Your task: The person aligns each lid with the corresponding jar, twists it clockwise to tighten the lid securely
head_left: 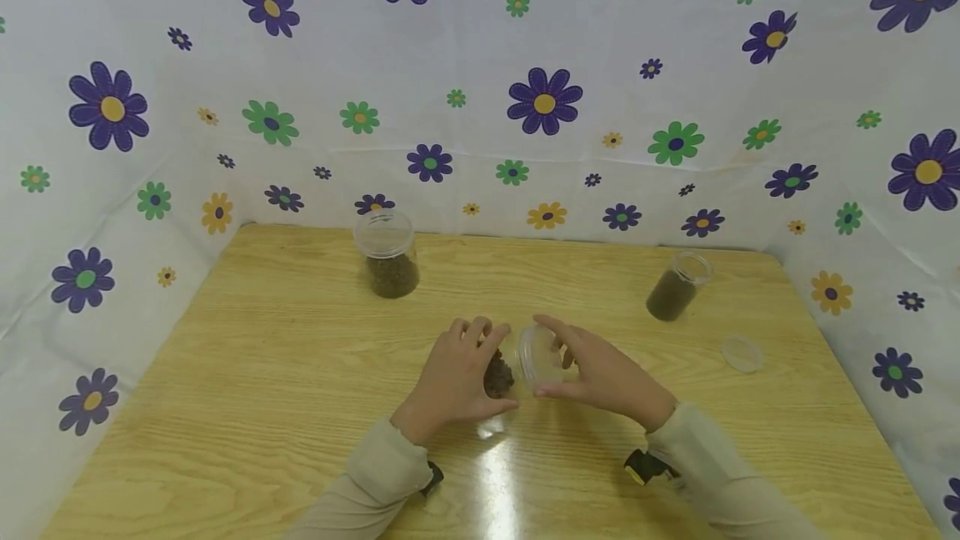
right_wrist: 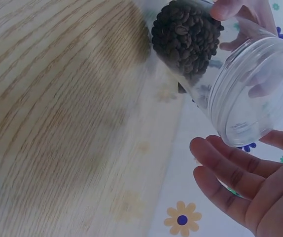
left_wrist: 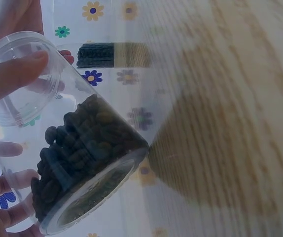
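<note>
A clear plastic jar (left_wrist: 89,148) part-filled with dark coffee beans (right_wrist: 186,37) leans over the table, its lid end toward my right side and one edge of its base close to the tabletop. My left hand (head_left: 455,373) holds the jar, fingers spread round its wall. A clear screw lid (right_wrist: 252,94) sits on the mouth of the jar. Around that lid curves my right hand (head_left: 603,369), thumb at the near side and index finger at the far side. Its other fingers (right_wrist: 225,165) stay loosely bent, apart from the lid.
At the back left stands a larger lidded jar (head_left: 392,273) with dark contents. A narrower jar (head_left: 670,296) of dark contents stands at the back right, a loose clear lid (head_left: 742,354) lying near it. Flowered cloth (head_left: 480,48) borders the wooden table (head_left: 262,357) behind and at both sides.
</note>
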Demonstrator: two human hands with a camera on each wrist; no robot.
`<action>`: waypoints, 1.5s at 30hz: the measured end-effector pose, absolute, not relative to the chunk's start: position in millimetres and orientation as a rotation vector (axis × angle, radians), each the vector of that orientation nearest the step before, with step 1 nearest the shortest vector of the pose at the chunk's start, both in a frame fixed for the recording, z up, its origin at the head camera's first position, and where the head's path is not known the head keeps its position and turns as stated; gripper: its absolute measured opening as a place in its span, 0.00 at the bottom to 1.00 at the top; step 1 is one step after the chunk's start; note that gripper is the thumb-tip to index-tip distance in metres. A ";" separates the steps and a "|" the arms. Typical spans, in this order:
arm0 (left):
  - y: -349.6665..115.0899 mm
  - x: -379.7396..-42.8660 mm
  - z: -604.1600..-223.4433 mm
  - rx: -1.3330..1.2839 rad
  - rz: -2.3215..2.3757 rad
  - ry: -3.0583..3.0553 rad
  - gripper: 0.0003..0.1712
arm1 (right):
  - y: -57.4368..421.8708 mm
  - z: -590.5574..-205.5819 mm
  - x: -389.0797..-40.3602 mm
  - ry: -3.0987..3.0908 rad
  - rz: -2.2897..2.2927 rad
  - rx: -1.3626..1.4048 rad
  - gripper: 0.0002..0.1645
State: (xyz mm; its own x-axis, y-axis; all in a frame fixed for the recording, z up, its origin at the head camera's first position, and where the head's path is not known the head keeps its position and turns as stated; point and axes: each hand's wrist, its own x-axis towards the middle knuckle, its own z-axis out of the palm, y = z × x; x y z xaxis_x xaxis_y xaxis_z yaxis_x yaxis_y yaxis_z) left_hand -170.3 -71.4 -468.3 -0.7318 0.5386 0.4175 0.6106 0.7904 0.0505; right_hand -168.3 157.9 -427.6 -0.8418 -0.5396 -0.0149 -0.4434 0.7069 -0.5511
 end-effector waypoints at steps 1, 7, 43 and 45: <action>-71.4 -170.3 -468.3 -0.870 -0.259 -2.595 0.56 | 157.2 -427.7 -168.3 2.745 -0.797 -0.788 0.54; -71.5 -170.3 -469.0 -0.871 -0.260 -2.587 0.56 | 159.4 -429.0 -168.9 2.752 -0.776 -0.819 0.61; -71.4 -169.1 -465.1 -0.880 -0.266 -2.572 0.56 | 167.0 -428.4 -171.9 2.771 -0.780 -0.952 0.61; -71.4 -168.9 -464.7 -0.878 -0.256 -2.571 0.56 | 167.9 -428.4 -172.9 2.704 -0.823 -1.044 0.61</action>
